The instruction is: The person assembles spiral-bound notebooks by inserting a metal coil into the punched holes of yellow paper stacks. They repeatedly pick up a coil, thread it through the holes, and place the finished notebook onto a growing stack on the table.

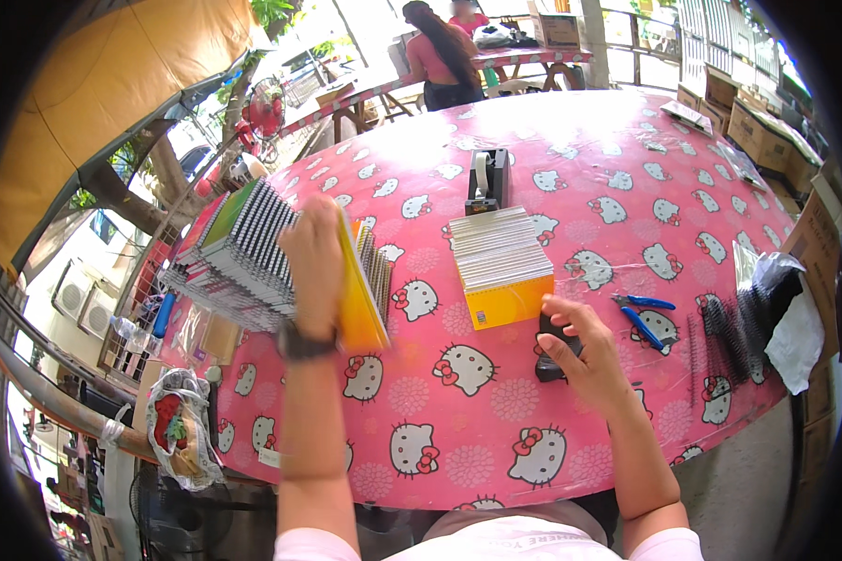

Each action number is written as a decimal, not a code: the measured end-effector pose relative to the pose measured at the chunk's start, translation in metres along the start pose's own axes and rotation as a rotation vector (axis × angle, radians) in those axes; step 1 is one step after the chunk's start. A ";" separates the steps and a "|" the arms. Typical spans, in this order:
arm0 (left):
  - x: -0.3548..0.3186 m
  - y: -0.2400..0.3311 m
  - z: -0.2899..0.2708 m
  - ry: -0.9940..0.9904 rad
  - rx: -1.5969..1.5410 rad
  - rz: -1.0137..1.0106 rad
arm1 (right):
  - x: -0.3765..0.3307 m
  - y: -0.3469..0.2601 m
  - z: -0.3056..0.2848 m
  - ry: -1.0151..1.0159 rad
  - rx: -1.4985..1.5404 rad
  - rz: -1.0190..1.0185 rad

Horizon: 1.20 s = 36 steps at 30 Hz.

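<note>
Head view: left hand (316,262) curls at a yellow notebook (363,301) beside the finished-looking bound pile (253,234), grip hidden, right hand (587,353) spreads loosely over a black object (548,366), middle booklets (505,266) seemingly left to do.

- A semi-open workshop is suggested, shaded by a yellow-orange fabric tarpaulin (112,112) and bordered by a brown tree trunk (166,168).
- Blue-handled metal pliers (642,319), a black tape dispenser (500,178) and black binding coils (732,346) are laid out on a pink, cat-patterned table (571,421).
- Coil-bound paper notebooks (253,243) are piled in bulk.
- Brown cardboard boxes (760,131) are stacked at the right.
- A second pink-topped table (541,58) is attended by people (435,58).
</note>
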<state>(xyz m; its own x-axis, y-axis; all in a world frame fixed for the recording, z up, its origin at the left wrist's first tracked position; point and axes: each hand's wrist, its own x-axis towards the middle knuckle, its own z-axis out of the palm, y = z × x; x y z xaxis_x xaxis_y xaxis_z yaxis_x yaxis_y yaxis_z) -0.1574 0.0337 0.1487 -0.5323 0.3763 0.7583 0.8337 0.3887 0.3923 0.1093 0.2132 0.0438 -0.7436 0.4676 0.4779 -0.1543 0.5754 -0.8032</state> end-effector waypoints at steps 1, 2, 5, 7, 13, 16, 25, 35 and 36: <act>0.027 -0.017 -0.008 0.003 0.160 0.040 | 0.000 0.000 -0.001 -0.111 -0.018 -0.025; 0.045 -0.038 -0.001 -0.037 0.338 0.101 | -0.001 0.004 -0.001 -0.211 -0.053 -0.045; 0.063 -0.125 0.032 -0.423 0.922 0.083 | -0.001 0.012 0.009 -0.399 -0.110 -0.149; 0.018 -0.242 0.019 -0.556 0.909 0.334 | 0.000 0.013 0.024 -0.396 -0.047 -0.292; 0.035 -0.115 0.049 -0.831 0.344 -0.201 | 0.013 0.035 -0.014 -0.139 -0.179 -0.077; 0.035 -0.122 0.041 -0.866 0.245 -0.293 | 0.012 0.033 -0.011 -0.099 -0.147 0.006; -0.033 0.021 0.104 -0.464 -0.022 0.448 | 0.000 0.045 0.004 -0.179 -0.628 0.158; -0.072 0.040 0.142 -0.463 -0.109 0.357 | 0.007 0.066 -0.010 -0.256 -0.392 0.362; -0.074 0.040 0.133 -0.476 -0.120 0.326 | 0.004 0.066 -0.011 -0.196 -0.440 0.303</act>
<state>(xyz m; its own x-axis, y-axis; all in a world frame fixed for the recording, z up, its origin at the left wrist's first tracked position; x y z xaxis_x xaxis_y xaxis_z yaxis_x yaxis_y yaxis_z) -0.1039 0.1333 0.0387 -0.2301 0.8070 0.5438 0.9615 0.1022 0.2552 0.1029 0.2602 -0.0036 -0.8255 0.5465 0.1408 0.3391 0.6798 -0.6504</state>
